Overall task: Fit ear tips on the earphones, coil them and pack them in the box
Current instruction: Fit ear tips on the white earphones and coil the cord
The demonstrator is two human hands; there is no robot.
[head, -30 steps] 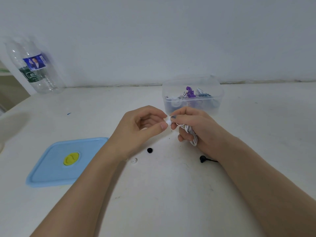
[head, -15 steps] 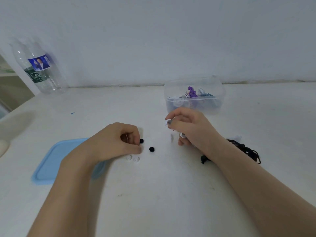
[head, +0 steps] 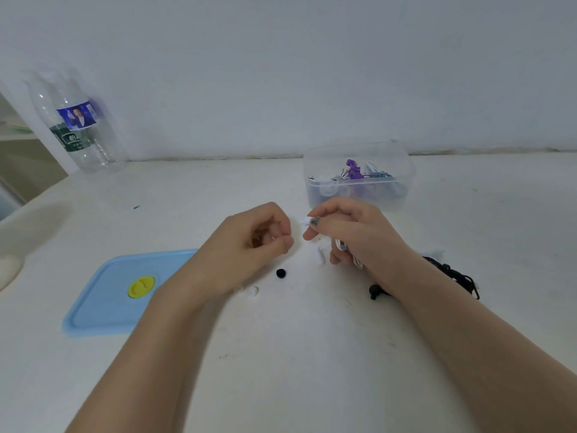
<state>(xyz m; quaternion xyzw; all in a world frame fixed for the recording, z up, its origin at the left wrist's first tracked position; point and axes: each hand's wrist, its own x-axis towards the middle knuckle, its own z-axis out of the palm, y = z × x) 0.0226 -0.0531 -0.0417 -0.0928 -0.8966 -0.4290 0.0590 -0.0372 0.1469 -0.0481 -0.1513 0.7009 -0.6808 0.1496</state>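
My right hand grips a coiled white earphone cable in its palm. Its thumb and forefinger pinch one white earbud, which points left. The second white earbud hangs just below the fingers. My left hand hovers close to the left of that bud, fingers curled, thumb pressed to forefinger on a small ear tip that is mostly hidden. A black ear tip and a white ear tip lie on the table beneath. The clear box stands behind my right hand.
Black earphones lie tangled behind my right wrist, with one black bud in front of it. The blue lid with a yellow valve lies at the left. A plastic bottle stands far left against the wall.
My left hand dropped to the table by the loose tips, then rose back toward the earbud with thumb and forefinger pinched. My right hand kept hold of the white earphones.
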